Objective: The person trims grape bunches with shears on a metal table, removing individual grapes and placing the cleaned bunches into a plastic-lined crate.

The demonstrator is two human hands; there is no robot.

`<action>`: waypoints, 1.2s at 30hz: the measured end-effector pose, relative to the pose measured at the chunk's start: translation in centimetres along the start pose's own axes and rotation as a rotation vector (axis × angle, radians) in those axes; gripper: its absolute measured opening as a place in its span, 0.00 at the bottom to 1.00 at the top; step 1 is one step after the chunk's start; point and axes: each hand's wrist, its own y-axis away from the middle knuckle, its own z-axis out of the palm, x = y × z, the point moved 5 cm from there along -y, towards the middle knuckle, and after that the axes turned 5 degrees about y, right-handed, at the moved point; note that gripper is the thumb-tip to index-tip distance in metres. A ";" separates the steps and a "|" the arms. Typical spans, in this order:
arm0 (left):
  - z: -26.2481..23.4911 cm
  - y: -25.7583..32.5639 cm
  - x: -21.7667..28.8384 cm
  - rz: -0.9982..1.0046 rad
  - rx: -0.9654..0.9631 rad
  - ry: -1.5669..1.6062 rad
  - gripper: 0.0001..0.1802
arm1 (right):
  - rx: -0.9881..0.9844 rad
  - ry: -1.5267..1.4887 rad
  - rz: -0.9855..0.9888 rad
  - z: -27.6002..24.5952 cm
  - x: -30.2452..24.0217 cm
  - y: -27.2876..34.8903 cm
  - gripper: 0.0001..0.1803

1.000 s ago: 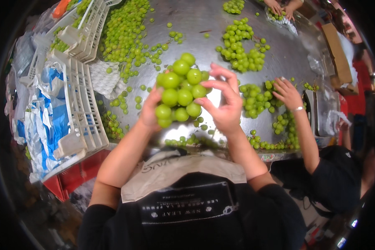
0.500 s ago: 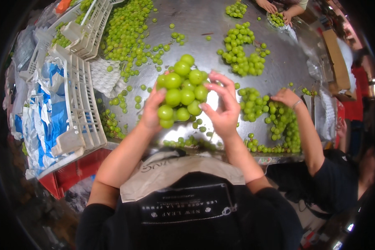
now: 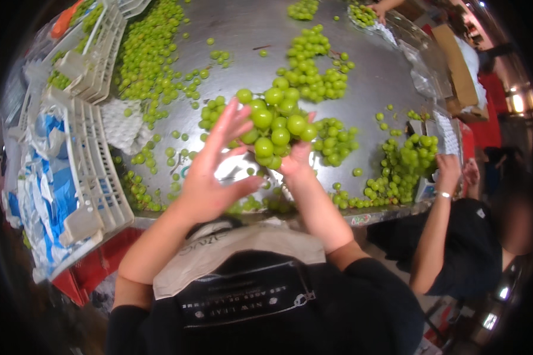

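Note:
A bunch of large green grapes [image 3: 275, 125] hangs over the metal table, in front of my chest. My right hand [image 3: 299, 163] holds it from below and the right, its fingers partly hidden behind the grapes. On the bunch's left side my left hand [image 3: 210, 171] is open, fingers stretched and thumb spread; whether a fingertip touches the grapes I cannot tell. Another bunch [image 3: 334, 142] lies just to the right of my right hand, and a larger one [image 3: 314, 65] lies beyond.
Many loose grapes [image 3: 145, 53] cover the table's far left. White plastic crates [image 3: 103, 160] line the left side, one holding blue-and-white wrapping. A co-worker's hand [image 3: 447, 171] at right is at a grape bunch [image 3: 419, 151]. Another person's hand [image 3: 385, 7] is at the far right edge.
My left hand has come away from under the bunch and spread its fingers, while my right hand now supports it. The co-worker has lifted a bunch at the right. The view has shifted.

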 end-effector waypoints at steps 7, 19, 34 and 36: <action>-4.7 0.8 -3.3 -0.063 0.144 -0.030 0.41 | 0.148 0.397 -0.167 -1.3 -10.2 2.9 0.46; -12.6 -1.0 -12.7 -0.175 0.336 -0.105 0.25 | 1.147 1.278 -0.553 -9.1 -33.2 14.3 0.26; -8.6 0.3 -20.0 -0.690 0.467 0.292 0.33 | 0.297 1.976 0.465 -8.3 -3.5 -6.6 0.46; -7.9 0.0 -20.3 -0.650 0.489 0.386 0.36 | 0.203 1.868 0.628 -8.6 -2.6 -7.7 0.44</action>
